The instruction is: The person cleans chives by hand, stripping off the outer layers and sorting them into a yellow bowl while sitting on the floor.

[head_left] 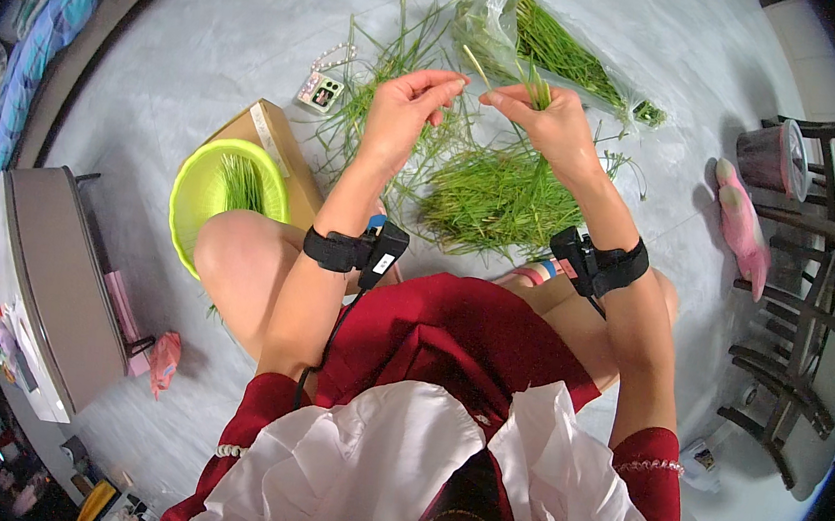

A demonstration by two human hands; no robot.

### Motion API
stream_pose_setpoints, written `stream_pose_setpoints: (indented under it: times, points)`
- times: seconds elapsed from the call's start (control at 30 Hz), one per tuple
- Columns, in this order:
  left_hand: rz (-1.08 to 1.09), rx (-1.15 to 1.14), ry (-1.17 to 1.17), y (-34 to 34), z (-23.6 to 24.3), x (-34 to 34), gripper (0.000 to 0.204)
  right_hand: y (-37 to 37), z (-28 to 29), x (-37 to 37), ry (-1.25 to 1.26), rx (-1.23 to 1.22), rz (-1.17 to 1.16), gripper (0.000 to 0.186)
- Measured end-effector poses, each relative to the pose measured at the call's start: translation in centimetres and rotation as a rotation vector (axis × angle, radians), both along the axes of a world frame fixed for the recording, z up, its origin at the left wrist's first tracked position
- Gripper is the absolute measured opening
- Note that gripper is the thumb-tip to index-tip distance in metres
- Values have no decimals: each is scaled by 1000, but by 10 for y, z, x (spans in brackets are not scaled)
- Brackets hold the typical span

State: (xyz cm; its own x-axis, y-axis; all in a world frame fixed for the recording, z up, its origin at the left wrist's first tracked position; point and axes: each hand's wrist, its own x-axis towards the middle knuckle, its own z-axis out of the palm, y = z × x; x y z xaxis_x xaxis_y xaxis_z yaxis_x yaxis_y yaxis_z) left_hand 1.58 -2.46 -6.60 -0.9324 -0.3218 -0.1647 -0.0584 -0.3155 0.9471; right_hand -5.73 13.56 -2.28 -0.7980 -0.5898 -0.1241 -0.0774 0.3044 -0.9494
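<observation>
My right hand [541, 127] is closed on a small bunch of long green stalks [536, 89], with one pale stem [475, 63] sticking out toward my left hand. My left hand [412, 109] is raised beside it, thumb and forefinger pinched; what is between them is too small to make out. Below and between my hands lies a dense pile of green stalks [488, 202]. Loose, scattered strands [359, 134] spread over the floor behind my left hand. A clear plastic bag [559, 43] of more stalks lies at the top.
A lime-green basin [198, 189] holding stalks rests against a cardboard box [274, 136] at left, near a small patterned object [320, 92]. A low grey cabinet [58, 286] stands farther left. Dark chairs [799, 317], a lidded bucket [769, 159] and a pink item [742, 231] are at right.
</observation>
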Motion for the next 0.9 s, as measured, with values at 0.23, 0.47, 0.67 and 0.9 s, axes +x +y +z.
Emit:
stream_pose_setpoints:
  times: [0.23,0.47,0.67,0.9]
  points:
    - [14,-66,59,17,9,0,15,0,-5,-1,31,42,-1,20]
    - [135,-300,68,19,8,-1,10,-1,-7,1,73,-46,58,19]
    - [172,-324,136,12,2,-3,9,-3,7,5,-34,14,102,18]
    - [120,-154,-6,15,11,-1,9,-5,7,5,-59,6,43,19]
